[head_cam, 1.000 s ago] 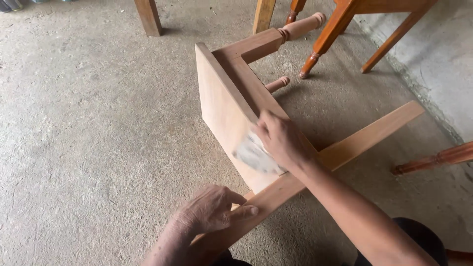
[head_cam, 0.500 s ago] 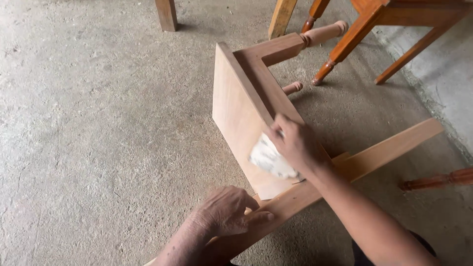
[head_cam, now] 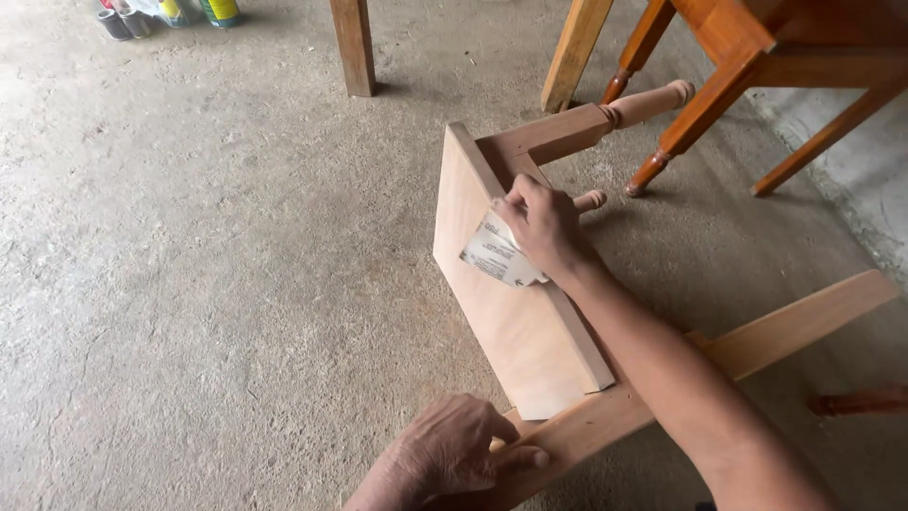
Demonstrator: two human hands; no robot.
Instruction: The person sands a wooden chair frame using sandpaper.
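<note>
Basically, head view, one view only. One unfinished wooden chair (head_cam: 515,312) lies tipped on its side on the concrete floor (head_cam: 208,284), seat panel standing on edge. Right hand (head_cam: 541,227) presses one folded piece of sandpaper (head_cam: 497,254) flat against the seat face, fingers closed over its top edge, near the upper end of the panel. Left hand (head_cam: 454,454) sits below that, well apart from the right hand, palm down and fingers curled over the chair's long back rail (head_cam: 757,341), gripping it. Two turned chair legs (head_cam: 648,102) stick out just beyond the right hand, pointing away. Further past them: one varnished orange-brown chair (head_cam: 757,57), two of its legs clearly seen. Two plain wooden posts (head_cam: 353,45) stand further up-left of the right hand. A few spray cans (head_cam: 170,11) sit far left at the top edge; count unclear, cut off.
</note>
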